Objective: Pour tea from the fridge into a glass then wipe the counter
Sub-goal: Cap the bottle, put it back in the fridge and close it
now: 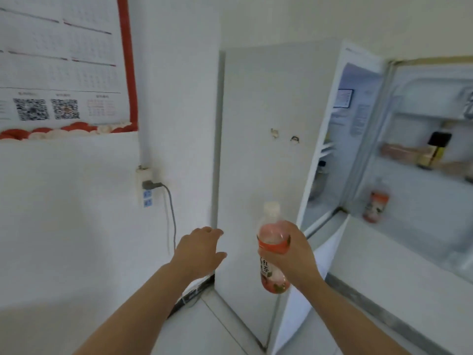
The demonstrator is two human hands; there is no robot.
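My right hand (298, 254) grips a plastic tea bottle (271, 231) with a red label and a white cap, held upright in front of the white fridge (258, 175). The upper fridge door (430, 160) stands open to the right. A second, similar tea bottle (375, 204) stands in the door's lower shelf. My left hand (202, 248) is stretched forward with its fingers apart, empty, by the fridge's left front edge. No glass or counter is in view.
A dark-capped bottle (435, 149) and blurred packages sit in the door's middle shelf. On the left white wall hang a red-bordered calendar (64, 65) and a power socket (146, 185) with a grey cable. Pale floor tiles (204, 329) lie below.
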